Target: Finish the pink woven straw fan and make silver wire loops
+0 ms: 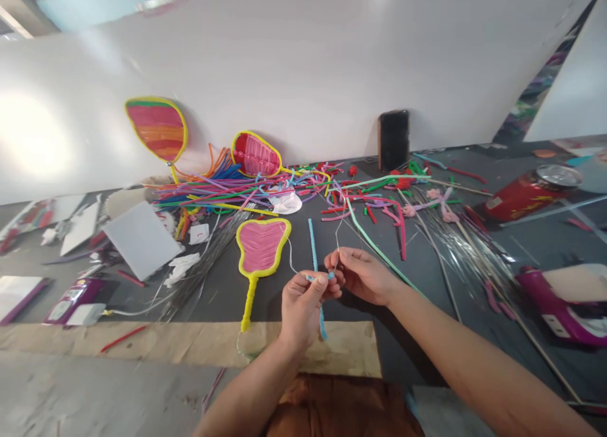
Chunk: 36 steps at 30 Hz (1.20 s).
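My left hand (303, 301) is closed, pinching a short light-blue pipe cleaner (310, 277) between thumb and fingers. Close beside it, my right hand (367, 276) has its fingertips pressed on a thin pale wire or thread (337, 234) that sticks up from them. Beneath the hands, a longer light-blue pipe cleaner (312, 241) lies lengthwise on the dark table, partly hidden by my left hand. To the left rests a small fan shape (262, 247) with a pink filling, yellow rim and yellow handle; a white thread (291, 250) runs from its rim toward my left hand.
Behind lie a heap of coloured pipe cleaners (213, 190) and two more fan shapes (159, 130) (256, 153). A phone (393, 140) leans on the white board. Bundled wires (199, 260), a red can (533, 193) and a purple tool (559, 310) occupy the sides.
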Motion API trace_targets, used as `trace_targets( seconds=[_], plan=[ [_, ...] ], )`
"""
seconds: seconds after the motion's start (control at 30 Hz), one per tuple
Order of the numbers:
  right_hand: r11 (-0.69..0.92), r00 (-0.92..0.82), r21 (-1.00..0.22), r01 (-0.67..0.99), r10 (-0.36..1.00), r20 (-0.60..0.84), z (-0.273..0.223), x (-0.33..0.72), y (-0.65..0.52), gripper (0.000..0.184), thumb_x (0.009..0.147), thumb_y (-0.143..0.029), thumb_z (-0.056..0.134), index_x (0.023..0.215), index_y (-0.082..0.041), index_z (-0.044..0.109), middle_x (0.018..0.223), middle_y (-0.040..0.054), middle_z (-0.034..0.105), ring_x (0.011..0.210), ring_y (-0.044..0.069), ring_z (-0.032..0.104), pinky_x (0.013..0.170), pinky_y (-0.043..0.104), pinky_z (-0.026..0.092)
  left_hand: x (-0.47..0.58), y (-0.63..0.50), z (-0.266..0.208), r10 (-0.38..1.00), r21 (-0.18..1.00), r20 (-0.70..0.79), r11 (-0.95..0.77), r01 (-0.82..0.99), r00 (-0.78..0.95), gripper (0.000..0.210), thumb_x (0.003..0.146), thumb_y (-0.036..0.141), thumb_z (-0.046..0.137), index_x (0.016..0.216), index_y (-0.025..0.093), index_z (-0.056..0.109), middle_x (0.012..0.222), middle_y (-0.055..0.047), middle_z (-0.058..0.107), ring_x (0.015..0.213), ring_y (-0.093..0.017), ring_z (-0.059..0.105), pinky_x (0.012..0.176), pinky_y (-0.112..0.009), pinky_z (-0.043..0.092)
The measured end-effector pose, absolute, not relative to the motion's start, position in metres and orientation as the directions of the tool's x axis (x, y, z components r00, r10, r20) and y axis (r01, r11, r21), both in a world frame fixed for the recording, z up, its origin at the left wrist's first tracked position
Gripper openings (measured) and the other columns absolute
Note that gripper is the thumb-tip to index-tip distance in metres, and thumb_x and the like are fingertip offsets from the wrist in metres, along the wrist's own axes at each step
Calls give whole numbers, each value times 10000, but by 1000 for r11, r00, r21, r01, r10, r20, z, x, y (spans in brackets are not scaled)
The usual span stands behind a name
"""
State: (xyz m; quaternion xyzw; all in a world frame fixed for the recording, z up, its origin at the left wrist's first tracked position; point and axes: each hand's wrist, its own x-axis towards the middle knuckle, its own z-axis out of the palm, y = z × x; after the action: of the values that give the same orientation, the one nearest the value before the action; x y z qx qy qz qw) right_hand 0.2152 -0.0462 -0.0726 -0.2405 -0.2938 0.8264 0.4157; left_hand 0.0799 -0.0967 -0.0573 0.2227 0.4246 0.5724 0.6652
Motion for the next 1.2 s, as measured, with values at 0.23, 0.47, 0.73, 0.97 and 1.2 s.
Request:
trace_targets(
  seconds=[0.23,0.47,0.73,0.97,1.2],
  plan=[
    [-463,-526,-667,-584,842,-124,-73,208,-48,243,807,-369,633,693,-158,592,739,-11,530,528,59,425,491,204,391,82,-96,-59,953,777,-302,245,-580,-2,200,666,279,755,674,122,631,665,-41,677,640,-129,640,624,-251,527],
    [-425,-503,-669,-610,860,-88,-75,210,-47,240,822,-371,615,708,-160,605,722,-9,538,534,62,440,507,203,401,82,-96,-60,956,790,-294,235,-566,-14,201,661,283,757,679,126,633,658,-37,679,628,-133,647,622,-261,533],
    [-417,-515,-736,-534,850,-108,-76,212,-48,174,714,-293,735,697,-160,625,730,-5,574,591,86,501,537,229,423,79,-96,-63,960,834,-276,210,-510,-57,196,670,288,751,692,128,640,648,-24,685,588,-127,643,618,-267,544],
    [-245,-251,-765,-595,961,-113,-77,222,-32,186,738,-360,705,817,-202,650,820,12,605,575,78,464,553,246,393,80,-108,-65,957,867,-288,270,-418,22,177,699,283,732,697,124,655,638,-35,686,574,-134,637,604,-280,550],
    [-68,-152,-846,-528,988,15,-76,218,-33,203,795,-355,648,688,-201,572,647,-22,497,559,92,410,542,252,345,84,-113,-64,941,827,-335,317,-465,45,199,678,304,748,695,129,655,644,-36,694,572,-134,637,605,-281,546]
  ],
)
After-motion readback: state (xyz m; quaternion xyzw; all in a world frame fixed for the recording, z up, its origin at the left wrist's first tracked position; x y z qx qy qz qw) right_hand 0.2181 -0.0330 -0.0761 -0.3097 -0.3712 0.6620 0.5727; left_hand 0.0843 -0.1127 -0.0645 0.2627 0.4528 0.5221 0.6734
